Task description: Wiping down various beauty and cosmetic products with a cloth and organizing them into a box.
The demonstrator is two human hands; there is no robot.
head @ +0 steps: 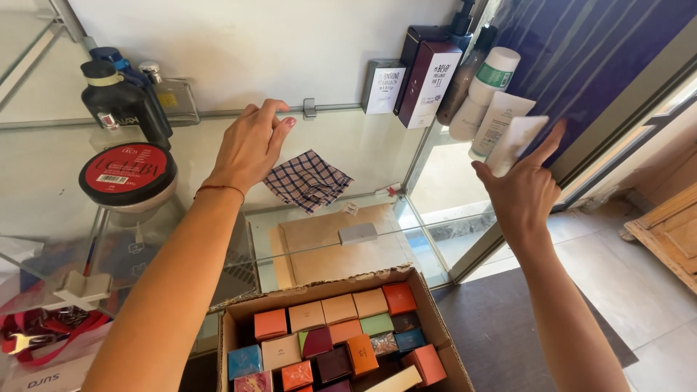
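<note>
My left hand (250,145) hovers over the glass shelf (348,141), fingers loosely curled and holding nothing, just left of a blue checked cloth (308,180) that lies on the glass. My right hand (524,187) is raised at the shelf's right end with a white tube (517,142) between its thumb and fingers. That tube sits right beside another white tube (496,125) and a white bottle with a green label (485,93) standing there.
Dark bottles (120,101) and a round tub with a red lid (127,174) stand at the shelf's left. Small boxes (428,81) line the back right. Below me is an open cardboard box (435,319) with several coloured small boxes. A wooden piece (671,232) stands on the tiled floor at right.
</note>
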